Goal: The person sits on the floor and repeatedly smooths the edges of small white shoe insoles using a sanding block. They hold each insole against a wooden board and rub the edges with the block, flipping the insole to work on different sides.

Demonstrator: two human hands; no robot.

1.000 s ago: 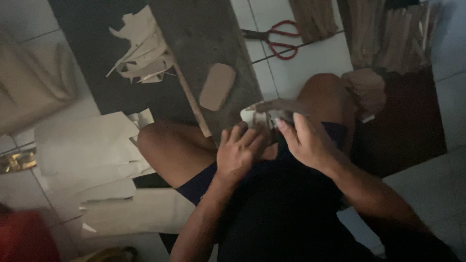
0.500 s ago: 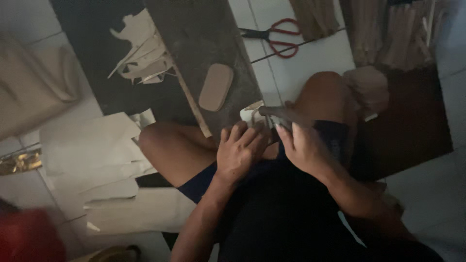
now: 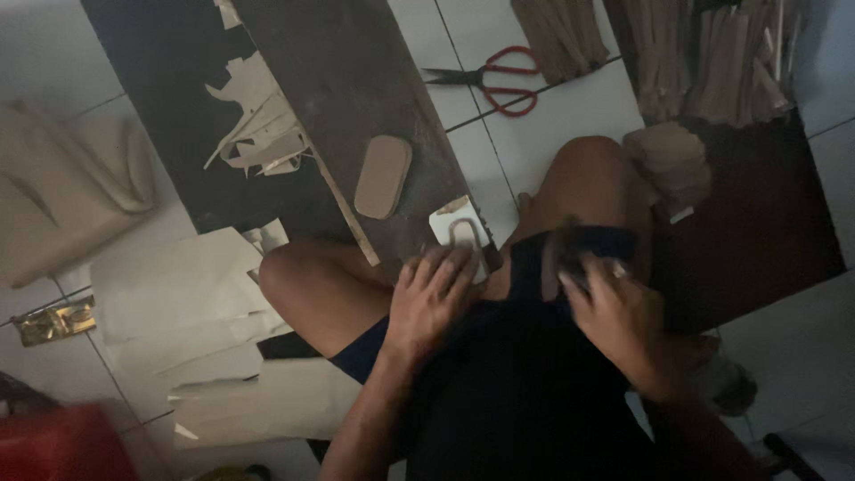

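Pressing my left hand point(image 3: 434, 298) flat on a small white card point(image 3: 459, 233) at the near edge of the dark board point(image 3: 356, 98), I keep my fingers spread. My right hand point(image 3: 614, 307) is apart, on my lap; I cannot tell what it holds. One brown oval piece point(image 3: 383, 176) looks cut, with scraps point(image 3: 258, 134) beside it. Red scissors point(image 3: 499, 78) lie far off. My knees leave little room.

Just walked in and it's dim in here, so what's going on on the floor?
A person sits on a tiled floor with knees bent. The left hand presses on a small white piece at the near end of a dark board. The right hand is at a dark object on the lap, too blurred to identify. Red scissors, paper sheets and wood strips lie around.
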